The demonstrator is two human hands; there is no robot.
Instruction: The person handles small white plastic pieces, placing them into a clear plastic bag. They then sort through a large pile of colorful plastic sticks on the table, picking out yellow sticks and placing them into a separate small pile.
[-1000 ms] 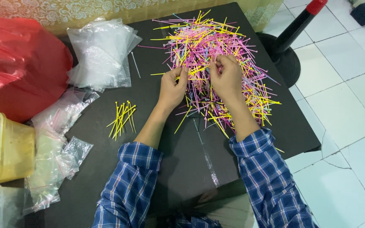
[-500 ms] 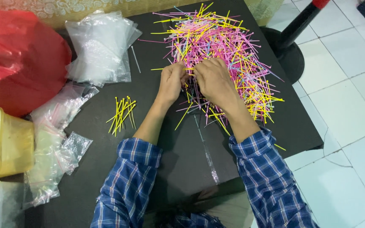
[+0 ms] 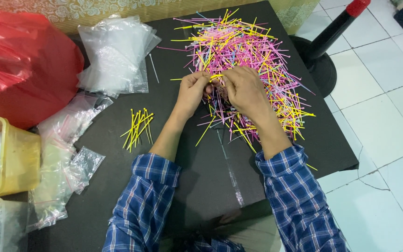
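Note:
A big heap of thin plastic ties [image 3: 248, 51], pink, yellow and pale blue, covers the far right part of a black table [image 3: 201, 177]. Both hands rest at the heap's near edge, close together. My left hand [image 3: 193, 88] pinches a yellow tie [image 3: 216, 77] at its fingertips. My right hand [image 3: 243, 88] touches the same tie from the other side, fingers curled into the heap. A small sorted bunch of yellow ties [image 3: 137, 127] lies apart to the left of my left forearm.
A stack of clear plastic bags [image 3: 115, 56] lies at the back left, with more small bags [image 3: 66, 154] along the left edge. A red plastic sack [image 3: 19, 65] and a yellow tub [image 3: 10, 158] stand at the far left. A black stand with a red-topped pole [image 3: 332, 32] is on the tiled floor, right.
Both hands drew nearer together at the heap's near edge, and a yellow tie now sits between their fingertips. The small yellow bunch has not moved.

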